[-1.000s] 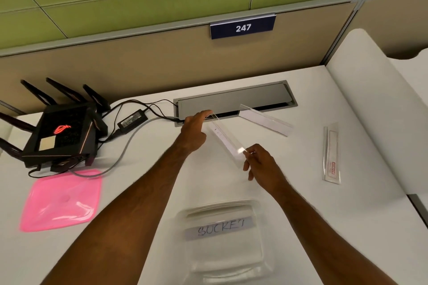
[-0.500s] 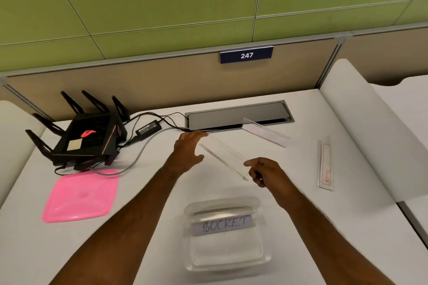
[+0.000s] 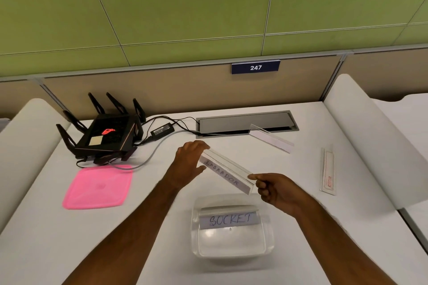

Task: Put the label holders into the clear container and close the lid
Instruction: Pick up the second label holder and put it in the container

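A clear label holder reading LABRADOR [image 3: 225,172] hangs above the desk, held at both ends. My left hand [image 3: 188,162] grips its far left end and my right hand [image 3: 275,188] pinches its near right end. Just below stands the clear container [image 3: 231,247], open, with a holder marked SOCKET [image 3: 228,219] inside. Another clear holder [image 3: 272,138] lies by the cable hatch. A third holder [image 3: 328,170], with a red mark, lies flat at the right. The pink lid [image 3: 98,186] rests on the desk at the left.
A black router [image 3: 105,137] with antennas and its power brick [image 3: 162,131] and cables sit at the back left. A grey cable hatch [image 3: 245,122] is set into the white desk [image 3: 301,227]. White dividers flank both sides; a plate reads 247.
Both hands have lifted the LABRADOR holder off the desk and brought it nearer, over the container's far edge. It has turned so its writing shows. My view has tilted upward.
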The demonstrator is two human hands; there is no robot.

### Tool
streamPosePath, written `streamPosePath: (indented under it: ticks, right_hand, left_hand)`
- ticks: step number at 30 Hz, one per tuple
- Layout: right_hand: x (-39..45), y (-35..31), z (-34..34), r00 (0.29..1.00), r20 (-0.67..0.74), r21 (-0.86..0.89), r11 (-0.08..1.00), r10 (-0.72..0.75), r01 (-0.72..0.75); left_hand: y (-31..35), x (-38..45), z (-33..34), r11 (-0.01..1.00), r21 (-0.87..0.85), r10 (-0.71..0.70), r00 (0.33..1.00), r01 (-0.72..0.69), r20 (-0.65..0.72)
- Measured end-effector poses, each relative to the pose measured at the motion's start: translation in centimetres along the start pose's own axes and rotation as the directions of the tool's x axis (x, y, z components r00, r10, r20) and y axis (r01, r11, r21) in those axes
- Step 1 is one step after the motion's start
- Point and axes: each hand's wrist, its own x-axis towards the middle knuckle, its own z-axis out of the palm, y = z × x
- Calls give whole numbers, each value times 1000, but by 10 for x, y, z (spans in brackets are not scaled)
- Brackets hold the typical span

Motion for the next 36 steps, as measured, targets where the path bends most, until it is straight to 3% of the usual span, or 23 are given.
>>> streamPosePath:
  ticks: [6, 9, 12, 14, 22, 24, 27, 31, 36]
  right_hand:
    - [-6, 12, -2, 996, 34, 61, 994, 87, -89]
    - [-13, 14, -2, 997, 6, -66, 995, 71, -70]
    - [-21, 13, 2, 995, -76, -357, 933, -69, 37]
    - [-26, 12, 7, 976, -112, -453, 884, -185, 116]
    - [-39, 15, 18, 913, -86, -498, 811, -399, 308]
    - [-40, 20, 15, 901, -33, -568, 750, -433, 339]
    - [-40, 27, 6, 868, 81, -736, 558, -490, 384]
    - [-37, 33, -4, 835, 176, -811, 404, -521, 423]
    - [-37, 30, -9, 804, 197, -828, 344, -561, 443]
  left_hand:
    - [0, -22, -10, 999, -45, 28, 999, -28, 20]
    - [-1, -31, -17, 1000, -20, 19, 994, -17, 106]
    - [-2, -41, -23, 1000, -29, 5, 993, -2, 122]
    - [-1, -46, -26, 999, -43, -8, 995, 12, 95]
    - [8, -71, -28, 984, -101, -141, 989, 146, 52]
    - [11, -77, -25, 966, -155, -201, 978, 207, 55]
    - [13, -83, -23, 935, -231, -256, 963, 269, 83]
    - [15, -90, -21, 879, -351, -303, 946, 324, 114]
    - [18, -98, -16, 838, -428, -319, 940, 338, 118]
